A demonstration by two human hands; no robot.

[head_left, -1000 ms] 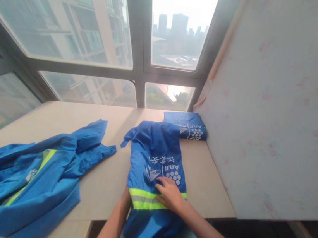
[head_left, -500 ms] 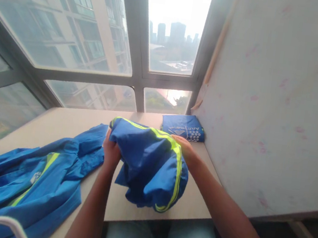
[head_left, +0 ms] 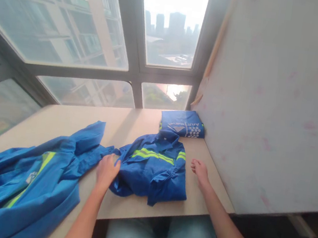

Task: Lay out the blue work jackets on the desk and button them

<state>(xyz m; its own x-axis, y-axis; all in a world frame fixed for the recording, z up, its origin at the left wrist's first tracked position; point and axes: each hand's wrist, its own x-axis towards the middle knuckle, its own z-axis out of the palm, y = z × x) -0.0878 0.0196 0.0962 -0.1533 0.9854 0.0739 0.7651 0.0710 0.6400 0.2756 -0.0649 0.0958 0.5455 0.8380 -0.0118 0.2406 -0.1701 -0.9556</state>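
Blue hi-vis work jacket looks roughly half-folded mid-tabletop, left hand at its edge (can't tell if pinching), right hand loosely curled just beside it, one folded garment done behind, loose second jacket apparently left.

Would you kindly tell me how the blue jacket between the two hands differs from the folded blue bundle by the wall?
The jacket shows its collar and buttoned front; the bundle shows a white printed logo.
The jacket is loosely arranged and uneven in outline, while the bundle is compact and neater.
The left hand is at the jacket's edge; neither hand is at the bundle.
Both are blue with yellow-green trim.
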